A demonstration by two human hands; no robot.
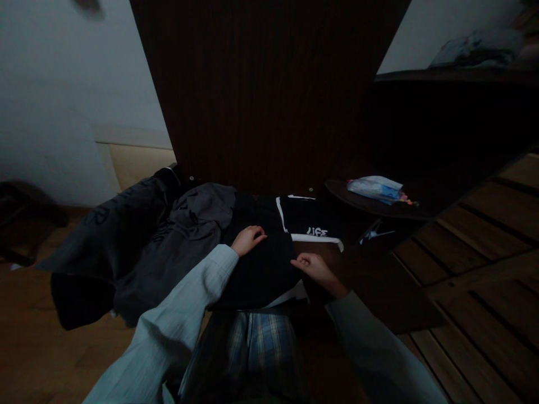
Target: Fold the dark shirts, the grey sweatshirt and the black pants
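A black garment [263, 272] lies spread on the dark wooden surface in front of me, with a white edge showing beneath its near right side. My left hand [248, 240] rests at its upper part, fingers curled and pressed together on the cloth. At its right edge, my right hand [315, 268] is closed, with thumb and forefinger pinching the fabric. Just beyond lies a folded black garment [314, 216] with white trim and white lettering. To the left, a grey garment [168, 247] lies rumpled, touching the black cloth. Dim light hides the fine folds.
A tall dark wooden panel [261, 95] rises behind the clothes. On a rounded shelf [345, 196] at the right lies a plastic packet [374, 188]. A grey jacket-like garment [113, 219] hangs over the left edge. Wooden slats [497, 235] extend at the far right.
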